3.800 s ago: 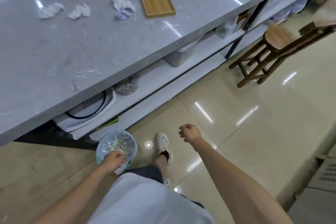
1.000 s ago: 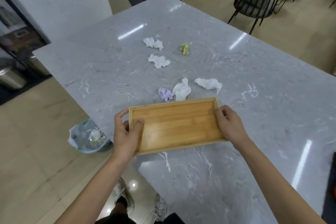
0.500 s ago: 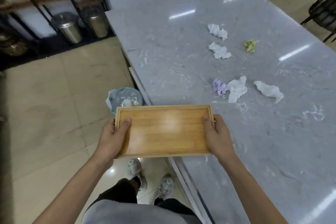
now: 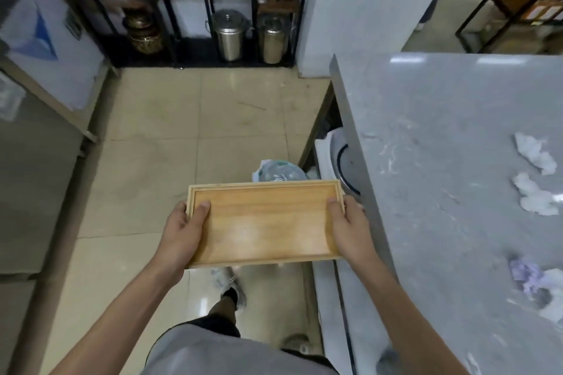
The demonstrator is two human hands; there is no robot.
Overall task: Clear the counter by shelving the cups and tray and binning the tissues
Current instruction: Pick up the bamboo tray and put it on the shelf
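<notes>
An empty wooden tray (image 4: 265, 222) is held level over the floor, off the left side of the grey marble counter (image 4: 441, 192). My left hand (image 4: 182, 228) grips its left end and my right hand (image 4: 350, 228) grips its right end, thumbs inside the rim. Crumpled white tissues (image 4: 533, 155) (image 4: 533, 196) lie on the counter at the right, with a purple tissue (image 4: 525, 275) and another white one (image 4: 553, 295) nearer me. The lined bin (image 4: 278, 170) stands on the floor just beyond the tray, partly hidden by it.
A black metal rack (image 4: 195, 6) with steel pots (image 4: 230, 35) and a brass pot (image 4: 143, 33) stands ahead across the tiled floor. A white pillar (image 4: 359, 9) rises at the counter's far end. A cabinet (image 4: 39, 94) lines the left. A white appliance (image 4: 335, 155) sits under the counter.
The tray has been lifted off the counter and carried left, clear of its edge. My view has turned left toward the rack; the tissues now lie at the right.
</notes>
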